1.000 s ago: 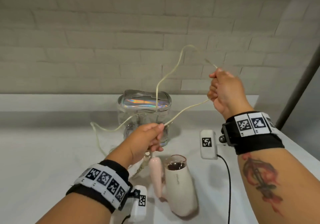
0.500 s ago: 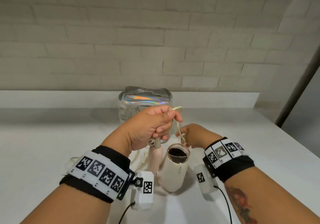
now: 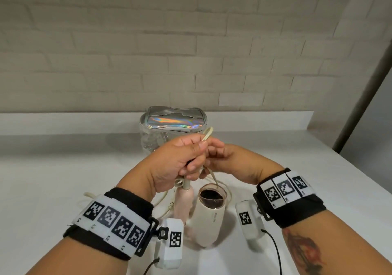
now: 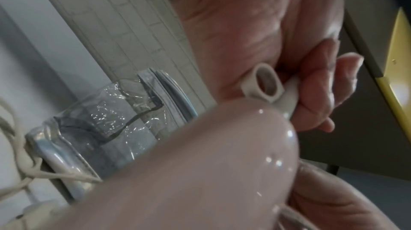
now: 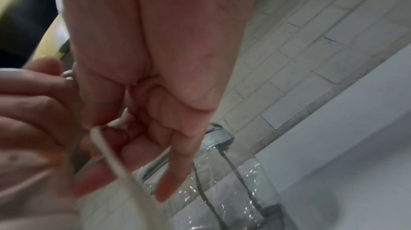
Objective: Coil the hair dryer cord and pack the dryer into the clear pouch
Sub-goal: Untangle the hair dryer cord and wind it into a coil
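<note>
The hair dryer lies on the white counter, with its cream barrel open end up and its pink handle beside it. My left hand grips gathered loops of the cream cord just above the handle's end, by the hang loop. My right hand is pressed against the left one and pinches a strand of the cord between thumb and fingers. The clear pouch, with a holographic top, stands upright behind both hands. More slack cord trails on the counter to the left.
A pale brick wall rises behind a raised ledge at the back of the counter. A dark post stands at the right, where the counter ends. Black cables from the wrist cameras hang near the dryer.
My right hand came down from high on the right, carrying the cord, dipped beside the barrel, and now meets the left hand. The long loose loop is gathered into the left hand.
</note>
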`<control>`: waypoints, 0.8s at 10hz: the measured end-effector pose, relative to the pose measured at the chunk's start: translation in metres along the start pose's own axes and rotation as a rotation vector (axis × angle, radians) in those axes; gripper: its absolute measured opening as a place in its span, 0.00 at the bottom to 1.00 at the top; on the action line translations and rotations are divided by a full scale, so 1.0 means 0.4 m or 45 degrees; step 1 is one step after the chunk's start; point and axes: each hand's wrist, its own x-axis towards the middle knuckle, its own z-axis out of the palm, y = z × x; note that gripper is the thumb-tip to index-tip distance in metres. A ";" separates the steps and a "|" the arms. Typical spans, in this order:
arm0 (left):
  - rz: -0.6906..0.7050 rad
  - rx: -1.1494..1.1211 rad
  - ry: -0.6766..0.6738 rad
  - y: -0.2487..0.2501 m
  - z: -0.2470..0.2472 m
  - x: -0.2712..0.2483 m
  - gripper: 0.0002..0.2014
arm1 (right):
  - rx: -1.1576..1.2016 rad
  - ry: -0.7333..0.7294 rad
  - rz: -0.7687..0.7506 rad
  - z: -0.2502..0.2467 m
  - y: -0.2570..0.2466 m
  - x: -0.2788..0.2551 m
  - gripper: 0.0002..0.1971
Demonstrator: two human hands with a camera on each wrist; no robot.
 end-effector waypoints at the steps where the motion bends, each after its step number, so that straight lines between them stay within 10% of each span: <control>1: 0.010 -0.043 -0.011 -0.001 -0.016 -0.008 0.16 | 0.072 0.157 0.094 0.010 0.004 0.014 0.06; 3: -0.106 -0.025 -0.220 0.002 -0.031 -0.021 0.18 | -0.431 0.731 0.129 -0.026 0.069 0.085 0.16; 5: -0.216 -0.019 -0.396 0.002 -0.015 -0.012 0.27 | -0.455 0.575 0.412 -0.001 0.057 0.111 0.14; 6: -0.171 0.090 -0.350 -0.011 0.010 0.008 0.38 | -0.848 0.539 1.133 0.084 0.009 0.126 0.32; 8: 0.049 0.424 0.093 -0.038 -0.010 0.062 0.51 | -0.992 0.107 0.504 0.031 0.000 0.056 0.20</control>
